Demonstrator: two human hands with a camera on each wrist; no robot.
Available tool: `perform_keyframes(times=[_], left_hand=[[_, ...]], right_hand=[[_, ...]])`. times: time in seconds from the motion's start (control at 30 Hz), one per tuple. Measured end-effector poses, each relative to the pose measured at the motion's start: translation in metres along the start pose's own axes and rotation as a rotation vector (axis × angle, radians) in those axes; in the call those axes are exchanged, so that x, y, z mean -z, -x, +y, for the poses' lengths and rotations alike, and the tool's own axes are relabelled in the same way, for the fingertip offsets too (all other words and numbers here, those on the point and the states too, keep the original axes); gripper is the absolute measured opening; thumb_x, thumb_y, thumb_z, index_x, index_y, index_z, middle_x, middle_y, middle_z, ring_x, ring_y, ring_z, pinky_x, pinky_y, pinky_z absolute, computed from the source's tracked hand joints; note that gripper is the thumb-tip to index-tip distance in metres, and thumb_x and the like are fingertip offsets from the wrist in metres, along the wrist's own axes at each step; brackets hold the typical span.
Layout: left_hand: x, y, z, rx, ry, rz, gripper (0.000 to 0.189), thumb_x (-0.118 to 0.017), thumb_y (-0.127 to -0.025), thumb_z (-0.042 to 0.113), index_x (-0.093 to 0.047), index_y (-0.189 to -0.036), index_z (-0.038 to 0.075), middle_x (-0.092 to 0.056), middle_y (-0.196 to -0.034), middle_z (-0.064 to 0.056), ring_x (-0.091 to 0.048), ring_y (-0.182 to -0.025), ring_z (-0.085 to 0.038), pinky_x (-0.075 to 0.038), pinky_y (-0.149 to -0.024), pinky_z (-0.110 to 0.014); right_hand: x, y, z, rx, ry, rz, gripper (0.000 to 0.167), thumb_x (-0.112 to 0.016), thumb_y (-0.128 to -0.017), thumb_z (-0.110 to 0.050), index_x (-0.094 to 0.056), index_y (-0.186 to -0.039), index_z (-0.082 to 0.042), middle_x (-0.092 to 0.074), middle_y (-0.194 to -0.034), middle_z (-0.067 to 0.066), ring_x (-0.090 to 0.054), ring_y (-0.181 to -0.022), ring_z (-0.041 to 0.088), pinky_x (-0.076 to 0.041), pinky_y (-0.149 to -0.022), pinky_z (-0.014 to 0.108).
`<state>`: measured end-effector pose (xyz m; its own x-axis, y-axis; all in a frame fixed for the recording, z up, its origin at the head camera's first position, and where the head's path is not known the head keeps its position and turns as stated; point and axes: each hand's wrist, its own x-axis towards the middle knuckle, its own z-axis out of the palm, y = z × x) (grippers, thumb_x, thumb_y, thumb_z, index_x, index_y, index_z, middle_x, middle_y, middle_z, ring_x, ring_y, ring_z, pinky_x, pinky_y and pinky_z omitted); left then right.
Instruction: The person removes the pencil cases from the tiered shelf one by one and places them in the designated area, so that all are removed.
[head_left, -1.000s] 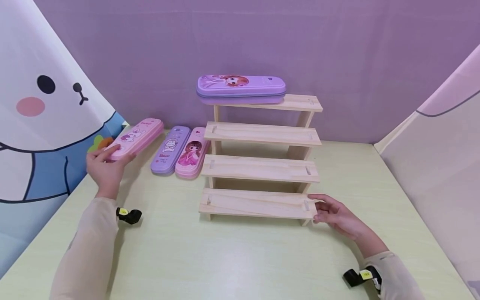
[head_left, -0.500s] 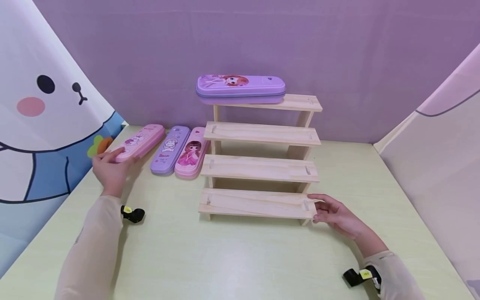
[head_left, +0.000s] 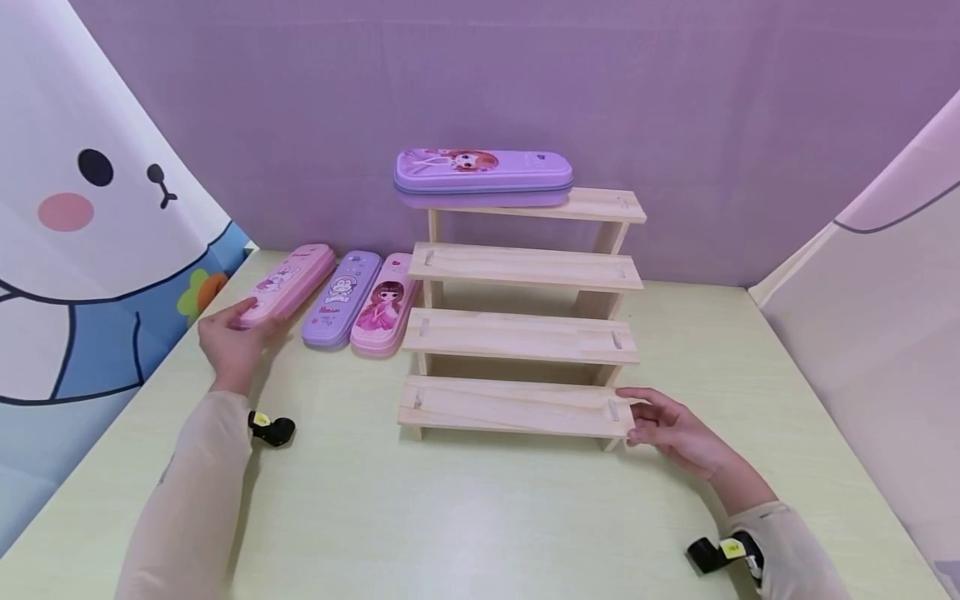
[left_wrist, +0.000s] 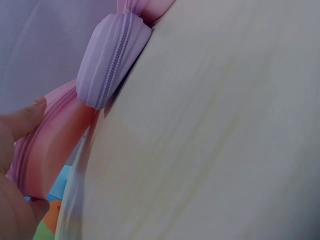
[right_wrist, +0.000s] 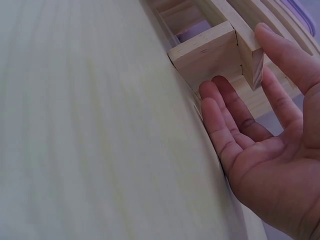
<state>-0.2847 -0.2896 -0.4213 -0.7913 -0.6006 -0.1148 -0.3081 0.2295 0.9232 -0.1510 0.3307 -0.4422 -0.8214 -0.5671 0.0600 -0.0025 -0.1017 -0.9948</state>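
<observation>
Shifted rightward over the last second, your left hand (head_left: 234,346) grips the near end of the pink pencil case (head_left: 288,285), which now sits just left of the lavender case (head_left: 341,300). To the right of that, a girl-print case (head_left: 381,310) lies beside the wooden stand (head_left: 517,337). Your right hand (head_left: 678,433) holds the right end of its lowest step (head_left: 510,406) between thumb and fingers. One purple case (head_left: 483,177) rests across the top step (head_left: 607,204)
</observation>
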Motion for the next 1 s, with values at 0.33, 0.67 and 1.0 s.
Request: perform_keyframes(times=[0.33, 0.67, 1.0], left_hand=[[-0.003, 0.0001, -0.0032, 0.023, 0.025, -0.075, 0.062, -0.082, -0.083, 0.029, -0.058, -0.14, 0.02, -0.032, -0.143, 0.0, -0.03, -0.135, -0.019, -0.024, -0.115, -0.028], [-0.0053, -0.0025, -0.0068, -0.002, -0.012, -0.152, 0.065, -0.08, -0.086, 0.023, -0.053, -0.144, 0.014, -0.022, -0.153, -0.007, -0.025, -0.137, -0.023, -0.024, -0.117, -0.033], [0.0019, -0.008, -0.006, -0.011, -0.006, -0.26, 0.064, -0.075, -0.09, 0.012, -0.047, -0.148, 0.011, -0.013, -0.159, -0.012, -0.018, -0.142, -0.027, -0.019, -0.119, -0.035]], right_hand=[[0.0007, 0.0002, 0.0012, -0.004, 0.006, 0.0, 0.055, -0.05, -0.097, 0.012, -0.054, -0.141, -0.021, -0.06, -0.115, 0.006, -0.061, -0.098, 0.014, -0.056, -0.086, 0.03], [0.0009, 0.0001, 0.0015, -0.017, 0.016, 0.012, 0.055, -0.051, -0.096, 0.011, -0.055, -0.14, -0.022, -0.06, -0.114, 0.006, -0.061, -0.098, 0.015, -0.056, -0.085, 0.029], [0.0012, 0.0001, 0.0019, -0.018, 0.022, 0.016, 0.055, -0.052, -0.096, 0.011, -0.055, -0.14, -0.022, -0.061, -0.114, 0.007, -0.061, -0.1, 0.015, -0.056, -0.086, 0.029]])
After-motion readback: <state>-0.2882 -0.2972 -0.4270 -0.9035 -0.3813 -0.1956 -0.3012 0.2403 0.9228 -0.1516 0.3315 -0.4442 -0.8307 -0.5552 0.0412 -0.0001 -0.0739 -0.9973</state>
